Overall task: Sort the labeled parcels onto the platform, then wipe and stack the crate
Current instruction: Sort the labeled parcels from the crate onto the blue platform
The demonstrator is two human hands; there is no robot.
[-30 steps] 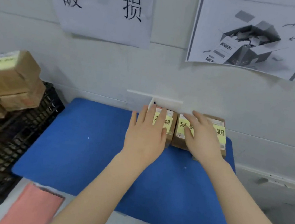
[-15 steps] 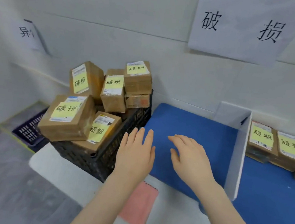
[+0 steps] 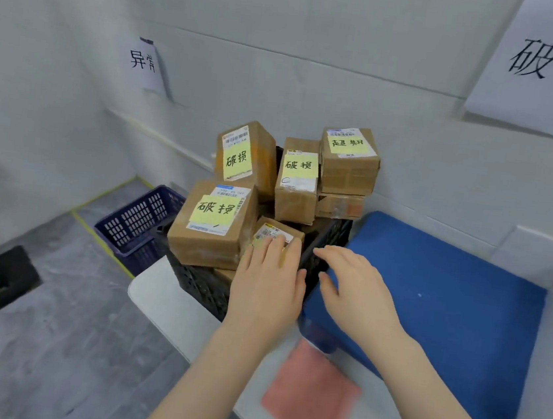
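Left hand (image 3: pixel 269 277) lies flat, fingers extended, apparently touching the small parcel (image 3: pixel 277 235) in the black crate (image 3: pixel 201 283). Right hand (image 3: pixel 359 287) is relaxed, holding nothing, over the crate's rim beside the blue platform (image 3: pixel 447 297).

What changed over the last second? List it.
Both hands left the parcels on the blue platform and swung left to the black crate: the left hand now rests on its small front parcel, the right hand hovers open beside it. The crate's pile and the pink cloth stayed put.
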